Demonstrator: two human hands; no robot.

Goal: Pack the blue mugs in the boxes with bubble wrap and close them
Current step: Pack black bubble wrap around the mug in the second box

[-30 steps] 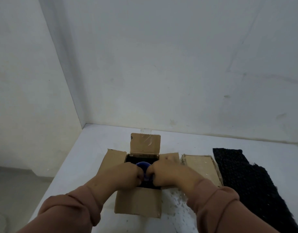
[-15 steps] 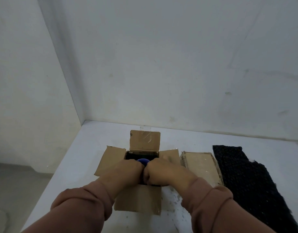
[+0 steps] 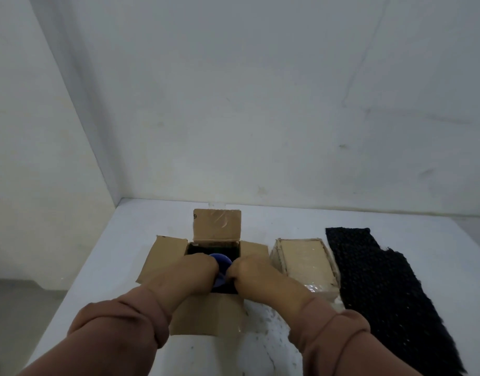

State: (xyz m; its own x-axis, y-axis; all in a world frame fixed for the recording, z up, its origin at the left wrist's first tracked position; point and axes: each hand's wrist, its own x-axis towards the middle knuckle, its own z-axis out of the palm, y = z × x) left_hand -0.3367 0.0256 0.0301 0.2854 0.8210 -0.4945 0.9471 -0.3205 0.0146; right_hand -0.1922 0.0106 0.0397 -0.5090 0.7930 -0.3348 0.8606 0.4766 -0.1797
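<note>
An open cardboard box [image 3: 216, 228] stands mid-table with its four flaps spread. A blue mug [image 3: 221, 262] sits in its dark opening, partly hidden between my hands. My left hand [image 3: 191, 271] grips the mug from the left, fingers curled down into the box. My right hand [image 3: 253, 271] grips it from the right in the same way. Dark bubble wrap lining shows at the back of the box's inside. A second cardboard box [image 3: 304, 260], closed and taped, lies just right of the open one.
A long sheet of black bubble wrap [image 3: 379, 289] lies flat on the right part of the white table [image 3: 103, 267]. White walls meet in a corner behind the boxes. The table's left edge drops to a grey floor.
Both hands stay on the mug inside the box; they shifted slightly, and a bit more of the blue mug shows between them now.
</note>
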